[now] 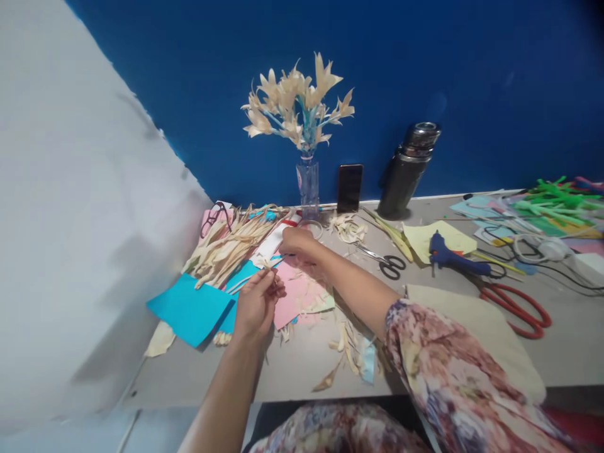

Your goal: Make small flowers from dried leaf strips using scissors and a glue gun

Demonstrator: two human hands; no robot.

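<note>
My left hand (258,301) is closed above the papers near the middle of the table, its thumb pressed to the fingers. A small pale piece of dried husk (270,262) shows at its fingertips, with thin blue stems (234,289) beside it. My right hand (299,244) is just beyond it, fingers bent and closed; what they hold is hidden. By that hand lies a white strip with a red band (276,240). Pink paper (299,296) and blue paper (191,309) lie beneath and left of my hands. A bundle of dried husks (231,242) rests to the left.
Husk flowers (292,104) stand in a clear bottle (309,189) at the back, beside a phone (350,189) and a flask (406,173). To the right are small scissors (389,265), a blue glue gun (455,256), red-handled scissors (526,311) and green pipe cleaners (557,201).
</note>
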